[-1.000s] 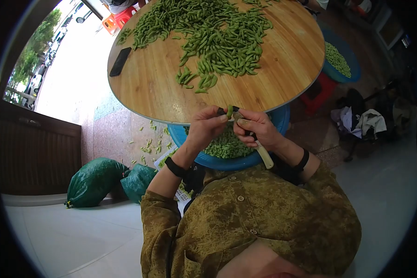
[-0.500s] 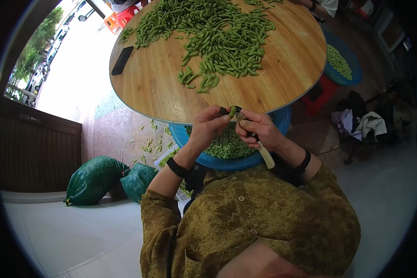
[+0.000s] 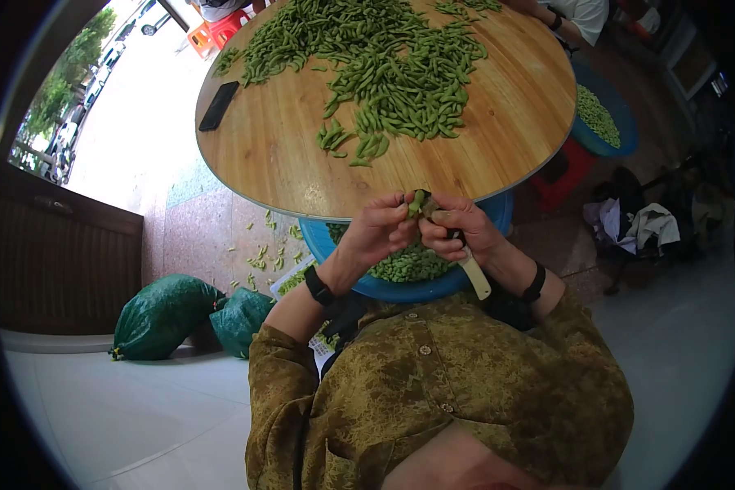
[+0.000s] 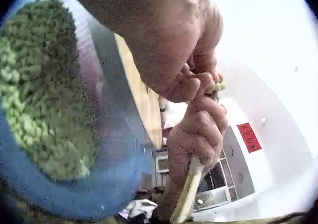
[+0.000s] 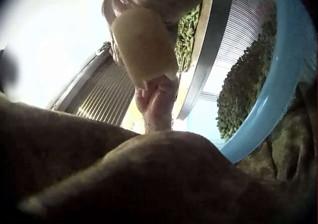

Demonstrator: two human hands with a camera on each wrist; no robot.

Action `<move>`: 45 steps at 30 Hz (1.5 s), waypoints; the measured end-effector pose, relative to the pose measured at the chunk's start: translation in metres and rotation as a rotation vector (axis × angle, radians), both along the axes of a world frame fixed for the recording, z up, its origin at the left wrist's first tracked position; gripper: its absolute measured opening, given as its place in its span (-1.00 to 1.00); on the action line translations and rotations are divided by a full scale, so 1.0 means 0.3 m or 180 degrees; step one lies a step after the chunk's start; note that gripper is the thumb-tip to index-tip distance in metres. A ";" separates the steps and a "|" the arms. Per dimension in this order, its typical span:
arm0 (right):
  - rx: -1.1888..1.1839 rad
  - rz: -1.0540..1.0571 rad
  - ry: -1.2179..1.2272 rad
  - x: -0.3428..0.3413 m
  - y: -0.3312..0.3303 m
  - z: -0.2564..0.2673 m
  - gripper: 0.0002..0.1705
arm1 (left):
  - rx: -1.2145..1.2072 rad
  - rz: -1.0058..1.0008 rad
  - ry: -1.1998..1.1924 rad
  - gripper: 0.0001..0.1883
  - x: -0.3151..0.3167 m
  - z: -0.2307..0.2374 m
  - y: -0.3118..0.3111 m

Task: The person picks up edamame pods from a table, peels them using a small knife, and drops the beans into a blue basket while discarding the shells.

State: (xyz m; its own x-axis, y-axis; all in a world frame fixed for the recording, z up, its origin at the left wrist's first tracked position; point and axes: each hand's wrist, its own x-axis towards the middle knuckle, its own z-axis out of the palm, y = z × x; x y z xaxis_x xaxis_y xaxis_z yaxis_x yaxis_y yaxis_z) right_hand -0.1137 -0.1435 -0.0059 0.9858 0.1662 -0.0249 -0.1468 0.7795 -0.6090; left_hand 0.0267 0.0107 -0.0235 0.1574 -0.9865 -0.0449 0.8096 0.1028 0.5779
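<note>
In the head view, my left hand pinches a green bean pod between thumb and fingertips. My right hand meets it there, fingers curled round a small knife whose pale handle sticks out below the palm; its blade is mostly hidden. The handle also shows in the left wrist view, and a bit of green peeks out between the hands. Both hands are over a blue basin of shelled green beans, just off the table's near edge.
A round wooden table carries a heap of bean pods and a black phone-like slab. Another blue basin stands at right. Green sacks and scattered pods lie on the floor at left. Another person's arm is across the table.
My left hand has shifted slightly right, closer to the right hand, and the pod between them has turned. The knife handle has moved a little down and right. More of the other person's arm shows.
</note>
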 end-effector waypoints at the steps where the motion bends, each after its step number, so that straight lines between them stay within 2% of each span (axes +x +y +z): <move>1: 0.0285 0.0167 -0.0037 0.002 -0.005 -0.008 -0.74 | -0.0013 -0.0098 0.0240 -0.84 -0.005 -0.005 -0.002; 3: 0.0377 0.0067 0.0135 0.009 -0.016 -0.029 -0.70 | -0.0017 -0.0202 0.0490 -0.85 -0.015 -0.011 -0.009; 5: 0.0460 -0.0039 0.0291 0.012 -0.021 -0.028 -0.66 | 0.0863 0.0741 -0.1218 -0.86 -0.012 -0.011 -0.024; 6: 0.0455 -0.0052 0.0335 0.009 -0.016 -0.021 -0.70 | 0.0864 0.0740 -0.1218 -0.86 -0.014 -0.002 -0.021; 8: 0.0462 -0.0066 0.0388 0.004 -0.008 -0.017 -0.74 | 0.0456 0.1724 -0.4699 -0.84 -0.026 0.025 -0.003; 9: 0.0477 -0.0049 0.0426 0.006 -0.006 -0.016 -0.75 | 0.0457 0.1725 -0.4704 -0.84 -0.032 0.050 -0.001; 11: 0.0481 -0.0028 0.0451 0.013 -0.009 -0.019 -0.75 | 0.0058 0.2300 -0.5877 -0.83 -0.038 0.093 0.000; 15: 0.0490 -0.0051 0.0342 0.014 0.003 -0.012 -0.76 | 0.0228 0.2525 -0.6055 -0.87 -0.058 0.076 0.001; 17: 0.0491 -0.0112 0.0340 0.012 0.006 -0.001 -0.76 | 0.1054 0.1782 -0.3722 -0.88 -0.064 0.083 -0.003; 18: 0.0389 -0.0192 0.0346 0.011 0.005 -0.001 -0.77 | 0.1041 0.1779 -0.3727 -0.88 -0.062 0.092 -0.007; 20: 0.0278 -0.0260 0.0346 0.010 -0.001 0.002 -0.78 | 0.1271 0.1302 -0.1539 -0.81 -0.053 0.115 -0.015; 21: -0.0007 -0.0357 0.0359 0.007 -0.007 0.004 -0.80 | 0.1265 0.1314 -0.1545 -0.81 -0.048 0.114 -0.018; 23: -0.0286 -0.0444 0.0382 0.004 -0.008 0.007 -0.82 | 0.0961 0.1038 -0.0760 -0.78 -0.046 0.099 -0.021; 24: -0.0855 -0.0617 0.0402 0.003 -0.006 0.009 -0.83 | 0.0966 0.1042 -0.0758 -0.78 -0.050 0.095 -0.020; 25: -0.1429 -0.0787 0.0415 0.004 -0.007 0.011 -0.84 | 0.1222 0.1138 -0.1240 -0.78 -0.054 0.093 -0.020; 26: -0.1433 -0.0781 0.0411 0.008 -0.009 0.006 -0.84 | 0.1474 0.1230 -0.1724 -0.79 -0.058 0.091 -0.022; 27: -0.1973 -0.0903 0.0288 0.013 -0.011 -0.007 -0.80 | 0.1471 0.1233 -0.1726 -0.79 -0.062 0.083 -0.022; 28: -0.2511 -0.1024 0.0162 0.017 -0.013 -0.019 -0.73 | 0.1491 0.1361 -0.2380 -0.79 -0.067 0.072 -0.021; 29: -0.2512 -0.1024 0.0155 0.023 -0.010 -0.029 -0.73 | 0.1503 0.1485 -0.3036 -0.79 -0.076 0.066 -0.019; 30: -0.3151 -0.1459 -0.0064 0.034 -0.005 -0.036 -0.76 | 0.1502 0.1493 -0.3047 -0.79 -0.092 0.066 -0.019; 31: -0.3784 -0.1901 -0.0308 0.047 -0.002 -0.036 -0.77 | 0.1287 0.1772 -0.3487 -0.80 -0.111 0.070 -0.021; 32: -0.3780 -0.1895 -0.0350 0.050 0.000 -0.024 -0.77 | 0.1067 0.2062 -0.3926 -0.81 -0.121 0.075 -0.021; 33: -0.3682 -0.1824 -0.0144 0.041 0.009 0.000 -0.76 | 0.1191 0.2052 -0.4273 -0.86 -0.121 0.084 -0.014; 35: -0.3381 -0.1622 0.0180 0.029 0.027 0.062 -0.75 | 0.1053 0.2179 -0.4562 -0.88 -0.128 0.070 -0.009; 36: -0.3381 -0.1578 0.0066 0.028 0.026 0.053 -0.75 | 0.0889 0.2251 -0.4822 -0.91 -0.129 0.060 -0.009; 38: -0.4511 -0.1861 -0.0494 0.023 0.007 0.023 -0.71 | 0.0830 0.2327 -0.4867 -0.90 -0.133 0.039 -0.008; 42: -0.4735 -0.1806 -0.0743 0.017 0.007 -0.016 -0.70 | 0.0695 0.2263 -0.4877 -0.88 -0.146 0.020 -0.006; 44: -0.5307 -0.2119 -0.0983 0.023 0.014 -0.055 -0.72 | 0.0858 0.2161 -0.4831 -0.86 -0.153 0.013 -0.003; 45: -0.5232 -0.2178 -0.0991 0.029 0.018 -0.065 -0.75 | 0.0860 0.2231 -0.4862 -0.86 -0.159 0.009 0.000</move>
